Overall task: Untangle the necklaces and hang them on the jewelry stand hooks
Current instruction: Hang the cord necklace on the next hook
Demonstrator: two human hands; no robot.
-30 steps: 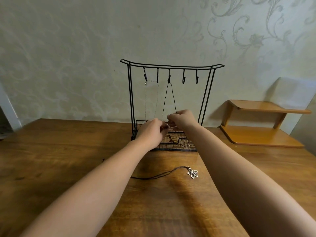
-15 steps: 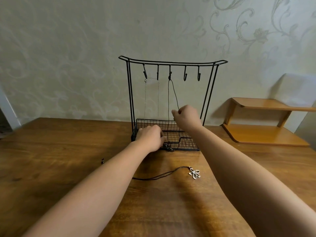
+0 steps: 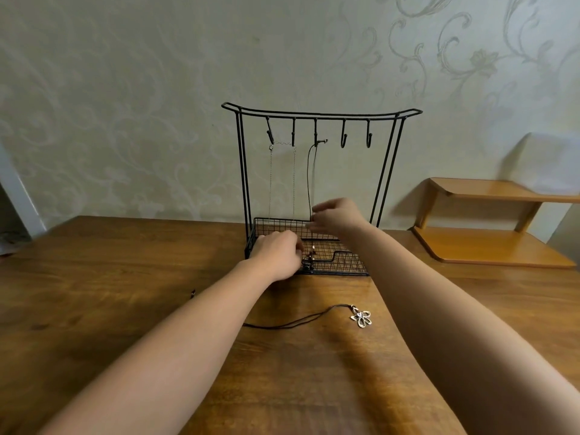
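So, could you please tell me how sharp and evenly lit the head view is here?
Head view: the right hand is motion-blurred at its fingers; the jewelry stand is sharp, though its top bar bows from wide-angle distortion; the flower pendant necklace is crisp; soft arm shadows fall on the table; no harsh glare.

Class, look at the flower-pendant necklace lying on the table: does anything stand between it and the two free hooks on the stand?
Nothing visible blocks it. The flower-pendant necklace lies on the table between the forearms; the two free hooks hang bare at the rail's right end, clear of the chain and black cord.
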